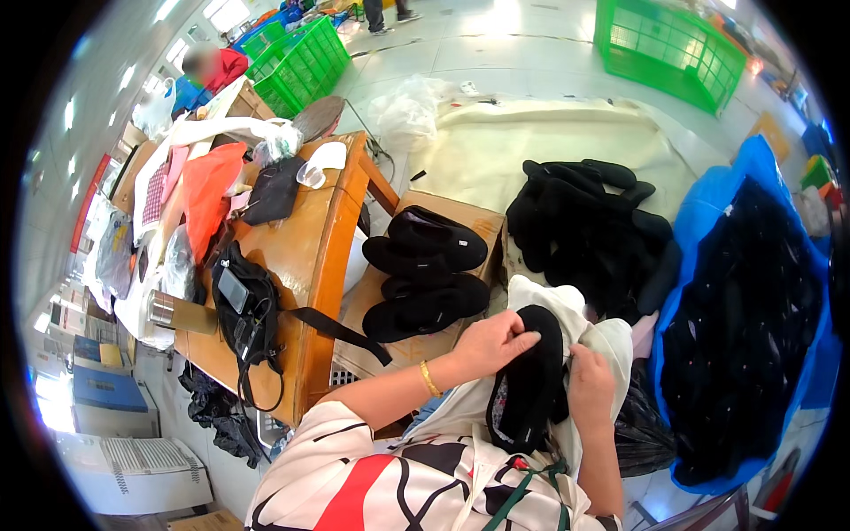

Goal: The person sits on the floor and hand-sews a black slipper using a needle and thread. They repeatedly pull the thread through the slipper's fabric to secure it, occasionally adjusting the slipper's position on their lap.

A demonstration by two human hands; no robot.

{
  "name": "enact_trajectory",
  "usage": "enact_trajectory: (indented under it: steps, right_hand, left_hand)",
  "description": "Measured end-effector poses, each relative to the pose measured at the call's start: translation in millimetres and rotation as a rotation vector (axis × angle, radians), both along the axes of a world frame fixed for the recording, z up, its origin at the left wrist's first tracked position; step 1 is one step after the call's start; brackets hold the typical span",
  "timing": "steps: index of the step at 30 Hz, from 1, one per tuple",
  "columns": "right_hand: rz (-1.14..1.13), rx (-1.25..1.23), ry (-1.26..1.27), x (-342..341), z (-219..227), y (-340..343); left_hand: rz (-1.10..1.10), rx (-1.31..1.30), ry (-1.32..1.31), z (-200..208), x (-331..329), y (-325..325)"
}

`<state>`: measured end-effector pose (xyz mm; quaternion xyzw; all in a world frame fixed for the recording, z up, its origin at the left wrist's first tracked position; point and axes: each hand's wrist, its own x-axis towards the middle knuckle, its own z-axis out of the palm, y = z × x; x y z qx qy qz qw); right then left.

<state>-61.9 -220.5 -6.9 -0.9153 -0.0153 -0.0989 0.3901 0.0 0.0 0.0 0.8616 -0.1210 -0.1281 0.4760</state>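
Note:
A black cloth shoe (534, 376) with a patterned lining lies lengthwise over my lap, its toe pointing away from me. My left hand (492, 342), with a gold bracelet at the wrist, is closed with thumb and fingers gripping the shoe's edge near the toe. Just right of the shoe is my right hand (591, 380), fingers pinched together; whatever they hold is too small to make out. White cloth (611, 341) is bunched beneath and behind the shoe. Ahead to the left, several black shoes (425, 305) rest in pairs on a cardboard box (485, 226).
A heap of black shoes (589, 221) lies on a cream sheet (496, 133). At right stands a blue bag (695, 265) full of black pieces. The wooden table (328, 239) at left carries a black bag (252, 301) and a thermos flask (181, 312). Green crates (664, 53) stand farther off.

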Motion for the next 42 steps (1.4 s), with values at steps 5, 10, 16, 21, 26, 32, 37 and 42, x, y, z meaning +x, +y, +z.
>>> enact_trajectory:
  steps: [5, 10, 16, 21, 26, 32, 37, 42]
  right_hand:
    - [0.059, -0.204, -0.109, -0.1, 6.5, 11.7]
    - [0.035, -0.037, -0.122, 1.5, 9.2, 17.0]
    - [-0.043, 0.181, -0.119, -16.4, -6.7, 21.9]
    - [-0.162, 0.394, 0.082, -26.3, -19.5, 22.5]
    - [-0.192, 0.487, 0.104, -24.8, -18.1, 21.8]
    - [-0.178, 0.495, 0.067, -23.2, -22.9, 23.3]
    - [-0.144, 0.458, 0.004, -13.3, -15.4, 24.0]
    - [-0.045, 0.439, -0.040, -0.6, -1.7, 28.7]
  left_hand:
    - [0.018, 0.286, -0.028, -4.0, -12.1, 1.4]
    - [0.001, -0.097, 0.075, -21.3, -2.8, -2.5]
    - [-0.063, -0.015, -0.201, -25.1, 18.6, -3.9]
    - [0.003, 0.005, -0.239, -25.3, 8.9, -7.8]
    - [-0.340, 0.258, -0.840, -0.9, -10.3, -22.1]
    - [-0.485, 0.432, -0.911, -5.0, -9.6, -23.3]
    - [-0.353, 0.479, -0.911, -10.3, -5.0, -20.8]
    - [-0.282, 0.420, -0.784, -30.5, -1.0, -16.2]
